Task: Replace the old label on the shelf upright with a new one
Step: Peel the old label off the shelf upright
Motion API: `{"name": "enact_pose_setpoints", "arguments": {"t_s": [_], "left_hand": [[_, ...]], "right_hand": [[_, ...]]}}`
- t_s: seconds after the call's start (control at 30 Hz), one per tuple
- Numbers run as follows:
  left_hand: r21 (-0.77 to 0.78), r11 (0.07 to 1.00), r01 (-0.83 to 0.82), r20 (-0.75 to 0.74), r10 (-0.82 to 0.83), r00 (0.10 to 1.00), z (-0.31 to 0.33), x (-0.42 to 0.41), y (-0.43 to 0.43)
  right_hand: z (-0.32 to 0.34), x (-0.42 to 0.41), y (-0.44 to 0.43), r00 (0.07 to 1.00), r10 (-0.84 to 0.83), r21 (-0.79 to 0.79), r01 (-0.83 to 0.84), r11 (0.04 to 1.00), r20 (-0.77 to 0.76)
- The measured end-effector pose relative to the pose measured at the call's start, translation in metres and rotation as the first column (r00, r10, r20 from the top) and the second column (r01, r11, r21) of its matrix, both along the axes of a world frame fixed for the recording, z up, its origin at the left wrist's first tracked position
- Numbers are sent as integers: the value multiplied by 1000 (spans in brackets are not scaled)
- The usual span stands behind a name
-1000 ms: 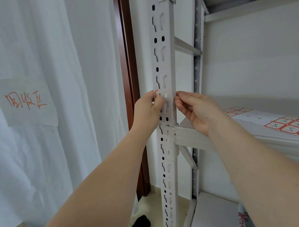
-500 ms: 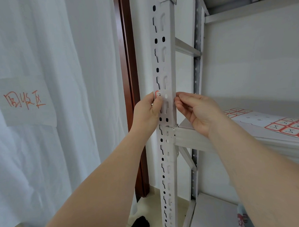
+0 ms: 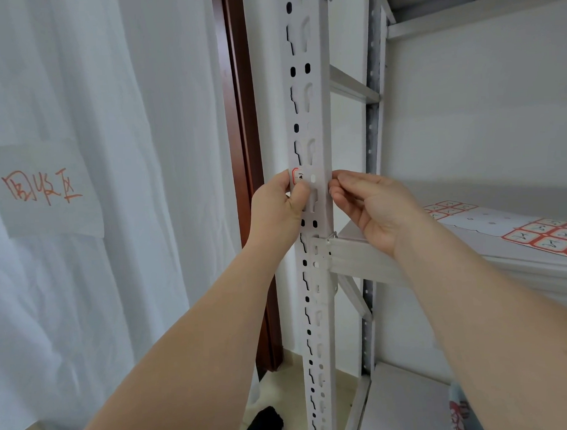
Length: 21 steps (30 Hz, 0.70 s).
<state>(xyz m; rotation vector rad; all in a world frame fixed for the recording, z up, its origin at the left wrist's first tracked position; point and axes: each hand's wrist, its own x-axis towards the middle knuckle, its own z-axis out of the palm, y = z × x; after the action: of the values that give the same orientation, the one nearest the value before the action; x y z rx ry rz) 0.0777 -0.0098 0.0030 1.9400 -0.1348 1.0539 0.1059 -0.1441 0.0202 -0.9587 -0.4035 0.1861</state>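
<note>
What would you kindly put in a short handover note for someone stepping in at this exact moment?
Left hand: thumb pressed on the red-bordered label at the left edge of the shelf upright.
Right hand: fingertips pinched at the upright's right edge, level with the label; what they hold is hidden.
Label sheet: lies on the shelf to the right, several red-bordered labels on it.
Done: unclear whether the label on the upright is the old one or the new one.
Left: check that, then finish peeling it off or smoothing it down.

White metal shelf (image 3: pixel 359 260), with sheets of red-bordered labels (image 3: pixel 549 235) lying flat on it toward the right edge.
</note>
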Motion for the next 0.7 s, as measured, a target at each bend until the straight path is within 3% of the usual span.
{"name": "enact_pose_setpoints", "arguments": {"t_s": [0.4, 0.7], "left_hand": [[101, 994, -42, 36, 38, 999, 2, -3, 3], [52, 998, 34, -35, -32, 999, 1, -5, 7]], "right_hand": [[1, -2, 0, 1000, -12, -13, 12, 1000, -4], [1, -3, 0, 1000, -11, -25, 11, 1000, 5]]}}
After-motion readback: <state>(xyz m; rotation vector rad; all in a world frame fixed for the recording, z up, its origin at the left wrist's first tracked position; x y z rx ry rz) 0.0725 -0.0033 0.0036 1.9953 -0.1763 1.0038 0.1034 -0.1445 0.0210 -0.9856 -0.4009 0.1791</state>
